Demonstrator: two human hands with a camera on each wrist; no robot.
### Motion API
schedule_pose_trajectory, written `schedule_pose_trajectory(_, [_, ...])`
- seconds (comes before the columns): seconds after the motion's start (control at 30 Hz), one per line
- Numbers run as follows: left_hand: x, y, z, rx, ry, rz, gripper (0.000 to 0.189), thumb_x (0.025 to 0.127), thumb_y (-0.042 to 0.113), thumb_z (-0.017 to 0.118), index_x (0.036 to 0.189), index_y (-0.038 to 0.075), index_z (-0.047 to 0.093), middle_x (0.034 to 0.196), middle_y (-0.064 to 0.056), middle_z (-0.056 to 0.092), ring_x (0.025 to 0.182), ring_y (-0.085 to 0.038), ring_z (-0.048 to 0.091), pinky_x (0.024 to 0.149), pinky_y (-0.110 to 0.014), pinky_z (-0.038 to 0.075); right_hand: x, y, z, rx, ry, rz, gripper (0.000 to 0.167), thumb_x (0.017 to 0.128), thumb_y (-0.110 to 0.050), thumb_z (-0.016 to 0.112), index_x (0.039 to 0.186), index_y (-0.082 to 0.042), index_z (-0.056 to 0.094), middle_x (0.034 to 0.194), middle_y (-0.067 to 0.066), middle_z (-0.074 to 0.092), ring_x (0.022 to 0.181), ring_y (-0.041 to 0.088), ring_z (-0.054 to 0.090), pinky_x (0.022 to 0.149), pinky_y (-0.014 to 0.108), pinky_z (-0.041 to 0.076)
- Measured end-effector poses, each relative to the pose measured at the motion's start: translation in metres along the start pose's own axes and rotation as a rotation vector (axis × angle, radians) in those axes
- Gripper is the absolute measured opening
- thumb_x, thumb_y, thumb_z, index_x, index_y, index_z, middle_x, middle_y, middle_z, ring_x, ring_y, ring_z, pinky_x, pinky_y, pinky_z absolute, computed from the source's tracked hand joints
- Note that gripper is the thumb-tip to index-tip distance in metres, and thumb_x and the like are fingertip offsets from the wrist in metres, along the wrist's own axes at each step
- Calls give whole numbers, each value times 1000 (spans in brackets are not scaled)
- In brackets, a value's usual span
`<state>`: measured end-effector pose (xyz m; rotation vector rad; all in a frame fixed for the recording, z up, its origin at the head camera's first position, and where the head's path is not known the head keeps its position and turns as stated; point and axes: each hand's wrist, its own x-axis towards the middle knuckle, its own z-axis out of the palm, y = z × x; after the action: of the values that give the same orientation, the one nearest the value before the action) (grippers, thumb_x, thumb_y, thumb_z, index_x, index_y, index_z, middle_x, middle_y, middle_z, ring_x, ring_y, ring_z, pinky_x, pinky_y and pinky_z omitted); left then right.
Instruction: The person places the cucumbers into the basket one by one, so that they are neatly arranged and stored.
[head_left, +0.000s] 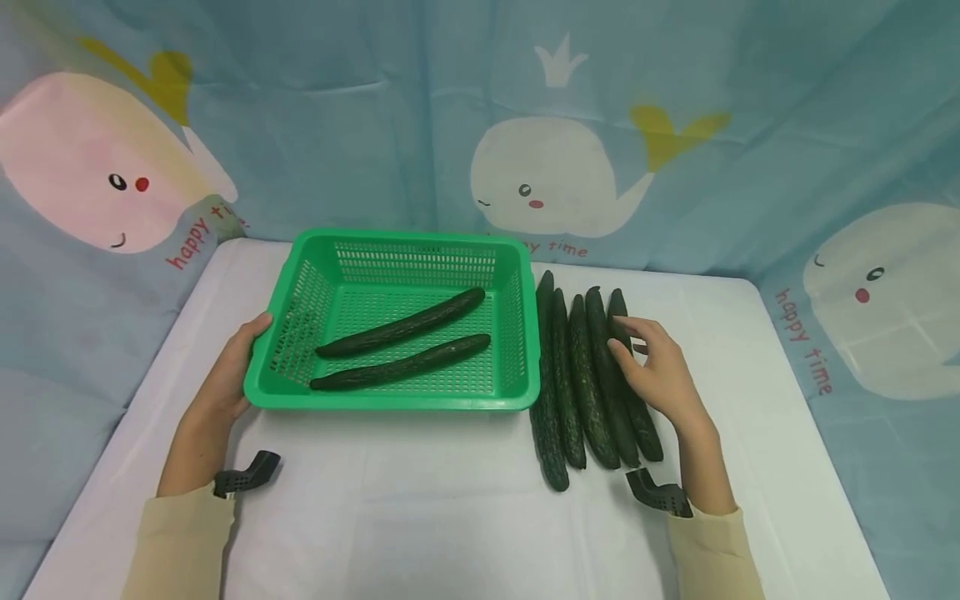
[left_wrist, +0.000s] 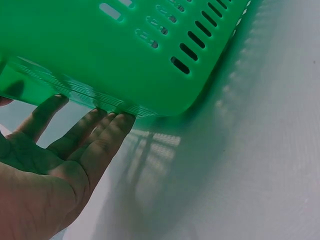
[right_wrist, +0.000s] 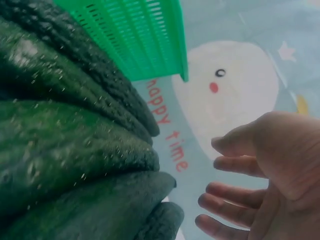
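A green plastic basket [head_left: 390,402] holds two dark green cucumbers, a rear cucumber [head_left: 405,326] and a front cucumber [head_left: 405,367], both lying slantwise on its floor. My left hand [head_left: 232,358] is at the basket's left side; in the left wrist view its fairly straight fingers [left_wrist: 102,150] touch the basket's edge. Several cucumbers [head_left: 588,387] lie side by side right of the basket. Over the rightmost cucumber [head_left: 645,429] hovers my right hand [head_left: 660,371], thumb and fingers spread apart. The right wrist view shows nothing between the fingers of that hand [right_wrist: 270,185].
A white cloth [head_left: 420,500] covers the table. Behind it hangs a blue curtain [head_left: 360,150] printed with whales. A black wrist mount [head_left: 247,473] sits on the left sleeve, with another black mount [head_left: 660,494] on the right one.
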<state>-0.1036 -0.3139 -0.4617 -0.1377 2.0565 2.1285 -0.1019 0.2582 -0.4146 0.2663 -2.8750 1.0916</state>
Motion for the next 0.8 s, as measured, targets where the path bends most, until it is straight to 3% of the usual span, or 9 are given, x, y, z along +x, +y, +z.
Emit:
schedule_pose_trajectory(0.4, [1,0,-1,66,22,-25,80,111,57,33,170,6,16,134,15,53,115,6,63,90,-14,59,-6,16,-2,-40,12,53,57,109,-22,60,155,6,43,154,35,46,136,55,54,109,67,50])
schedule_pose_trajectory(0.53, [0,-1,-1,81,42,-13,80,111,58,34,170,6,17,148,0,50,115,8,63,90,-12,59,-7,20,-4,-50,-17,111,58,110,-27,58,155,7,43,154,36,46,135,56,55,108,66,52])
schedule_pose_trajectory(0.63, [0,-2,-1,78,37,-16,80,111,58,33,170,6,16,161,-16,38,116,9,61,90,-11,58,-8,24,-4,-73,-44,151,59,111,-29,56,155,8,44,151,36,49,132,56,58,104,66,54])
schedule_pose_trajectory(0.8, [0,-2,0,58,30,-26,79,111,57,33,170,7,15,165,-20,31,117,8,59,90,-11,58,-9,28,-2,-119,-88,217,58,111,-32,54,150,11,48,140,38,57,122,55,64,96,67,57])
